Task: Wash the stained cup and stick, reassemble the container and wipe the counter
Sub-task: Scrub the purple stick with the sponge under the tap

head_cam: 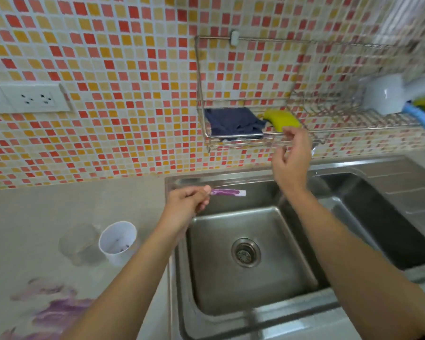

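My left hand (pixel 187 202) pinches a white stick smeared with purple (pixel 228 192) and holds it over the back rim of the steel sink (pixel 250 261). My right hand (pixel 291 158) is raised in front of the wire wall rack (pixel 231 138), fingers loosely curled and holding nothing, just below a yellow sponge (pixel 284 120). A white cup with purple specks inside (pixel 118 241) stands on the counter left of the sink, beside a clear container (pixel 80 242). A purple stain (pixel 57 310) is smeared on the counter at the near left.
A folded dark blue cloth (pixel 233 123) lies in the rack's left end. On the dish rack at the right are an upturned white cup (pixel 388 94) and blue and yellow items. A second sink basin (pixel 378 217) lies to the right. A wall socket (pixel 35 98) is at the left.
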A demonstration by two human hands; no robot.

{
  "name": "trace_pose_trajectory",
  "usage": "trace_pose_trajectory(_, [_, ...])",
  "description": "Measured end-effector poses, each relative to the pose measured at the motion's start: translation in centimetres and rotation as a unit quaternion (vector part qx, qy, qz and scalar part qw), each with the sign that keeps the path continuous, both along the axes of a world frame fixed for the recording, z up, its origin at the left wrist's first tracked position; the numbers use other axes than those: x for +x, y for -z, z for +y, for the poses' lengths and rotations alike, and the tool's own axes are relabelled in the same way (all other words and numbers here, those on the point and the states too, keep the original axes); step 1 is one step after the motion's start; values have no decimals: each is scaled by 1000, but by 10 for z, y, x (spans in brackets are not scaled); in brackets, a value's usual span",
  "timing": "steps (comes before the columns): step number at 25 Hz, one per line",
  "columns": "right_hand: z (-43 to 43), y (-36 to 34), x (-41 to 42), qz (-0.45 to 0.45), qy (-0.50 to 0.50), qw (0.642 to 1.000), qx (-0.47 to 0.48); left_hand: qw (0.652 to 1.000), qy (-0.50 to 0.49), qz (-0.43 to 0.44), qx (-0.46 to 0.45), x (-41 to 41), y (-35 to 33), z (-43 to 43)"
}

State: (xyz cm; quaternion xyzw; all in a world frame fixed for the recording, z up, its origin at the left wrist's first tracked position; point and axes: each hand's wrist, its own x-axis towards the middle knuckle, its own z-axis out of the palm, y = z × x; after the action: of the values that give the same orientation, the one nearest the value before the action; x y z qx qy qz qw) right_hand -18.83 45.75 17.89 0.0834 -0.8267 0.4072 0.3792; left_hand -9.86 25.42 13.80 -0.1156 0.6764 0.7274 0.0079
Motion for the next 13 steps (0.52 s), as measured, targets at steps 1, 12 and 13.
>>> trace_pose_trajectory(1, [17, -14, -17, 7, 25, 999, 24, 999, -10, -11, 32, -2, 1, 17])
trace_pose_trajectory(12, [62, -54, -153, -421, -42, 862, 279, 973, -143, -81, 165, -20, -1, 106])
trace_pose_trajectory(13, [59, -51, -156, -402, -49, 866, 295, 970, -154, -86, 165, -20, 0, 111])
